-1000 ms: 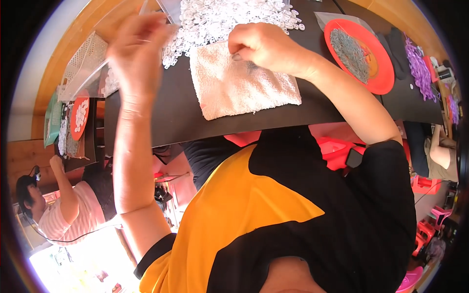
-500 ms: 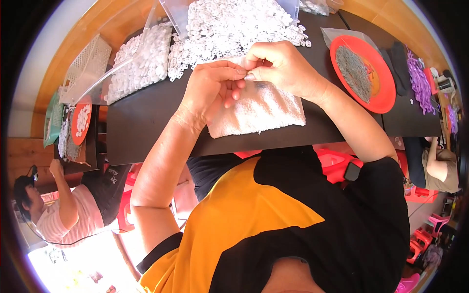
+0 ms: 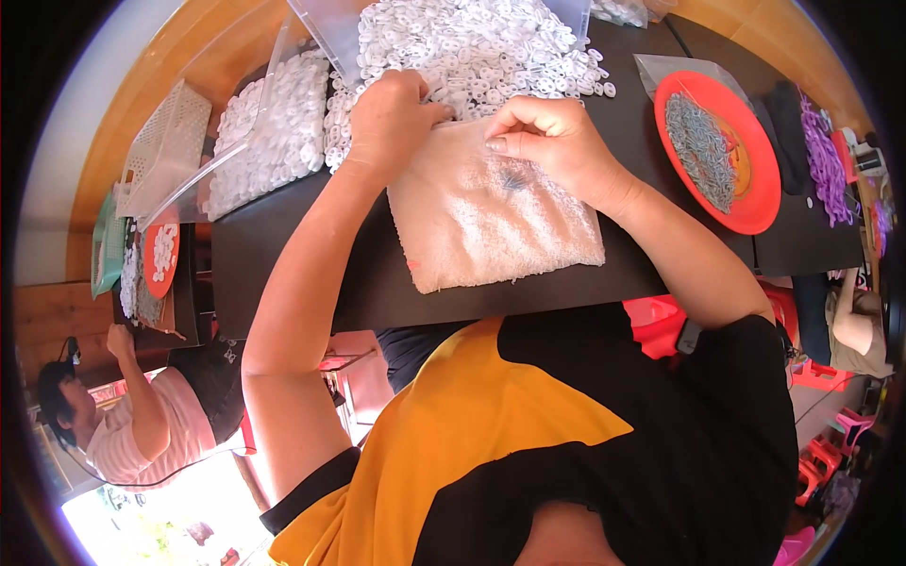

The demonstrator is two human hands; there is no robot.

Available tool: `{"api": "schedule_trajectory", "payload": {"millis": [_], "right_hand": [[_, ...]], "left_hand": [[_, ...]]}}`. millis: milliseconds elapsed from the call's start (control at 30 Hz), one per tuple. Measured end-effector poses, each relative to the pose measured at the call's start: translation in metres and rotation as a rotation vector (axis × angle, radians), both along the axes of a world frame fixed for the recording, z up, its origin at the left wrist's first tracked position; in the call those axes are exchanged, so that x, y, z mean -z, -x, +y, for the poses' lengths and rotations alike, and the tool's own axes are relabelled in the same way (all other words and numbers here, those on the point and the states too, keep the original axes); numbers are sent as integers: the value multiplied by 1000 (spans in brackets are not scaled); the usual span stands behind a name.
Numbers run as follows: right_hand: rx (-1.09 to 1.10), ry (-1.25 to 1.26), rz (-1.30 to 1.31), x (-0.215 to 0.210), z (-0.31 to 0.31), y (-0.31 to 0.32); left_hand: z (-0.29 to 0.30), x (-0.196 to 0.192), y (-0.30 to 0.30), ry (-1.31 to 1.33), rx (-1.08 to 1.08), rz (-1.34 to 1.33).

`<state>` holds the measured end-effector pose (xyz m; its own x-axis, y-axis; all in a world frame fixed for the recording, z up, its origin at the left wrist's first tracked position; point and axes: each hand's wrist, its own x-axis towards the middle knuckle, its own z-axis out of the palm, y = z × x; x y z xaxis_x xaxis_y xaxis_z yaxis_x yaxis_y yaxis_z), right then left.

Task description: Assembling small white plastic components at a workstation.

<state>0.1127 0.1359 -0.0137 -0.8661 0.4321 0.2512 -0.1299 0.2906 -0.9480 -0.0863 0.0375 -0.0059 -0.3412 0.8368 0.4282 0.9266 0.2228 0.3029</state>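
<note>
At the near edge of the heap of small white oval plastic pieces (image 3: 462,57), my left hand (image 3: 392,123) reaches over the far left corner of a cloth. Its thumb points right; the other fingers are mostly hidden, so I cannot tell whether they grip a piece. My right hand (image 3: 557,151) hovers over the pale towelling cloth (image 3: 500,236), thumb and forefinger pinched together. Whatever lies between those fingertips is too small to make out. Just below them a little grey cluster (image 3: 512,179) rests on the cloth.
A red plate (image 3: 763,193) of thin grey metal pieces (image 3: 698,151) stands right on the dark table (image 3: 274,274). Purple strands (image 3: 826,170) lie beyond it. At left are a clear bin (image 3: 274,132) of white pieces and a white basket (image 3: 170,141). Another person (image 3: 151,424) sits far left.
My hands were together over the cloth; now they are apart. The left has moved away to the white heap, while the right stays pinched above the cloth, slightly lower.
</note>
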Motion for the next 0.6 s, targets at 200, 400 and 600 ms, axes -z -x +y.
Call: {"api": "schedule_trajectory", "payload": {"millis": [200, 400, 600], "right_hand": [[-12, 6, -8, 0, 1, -4], [-18, 128, -43, -7, 4, -5], [0, 121, -46, -12, 0, -6]], "left_hand": [[6, 3, 4, 54, 20, -193], [-25, -14, -33, -27, 205, -496], [-39, -24, -31, -238, 199, -102]]}}
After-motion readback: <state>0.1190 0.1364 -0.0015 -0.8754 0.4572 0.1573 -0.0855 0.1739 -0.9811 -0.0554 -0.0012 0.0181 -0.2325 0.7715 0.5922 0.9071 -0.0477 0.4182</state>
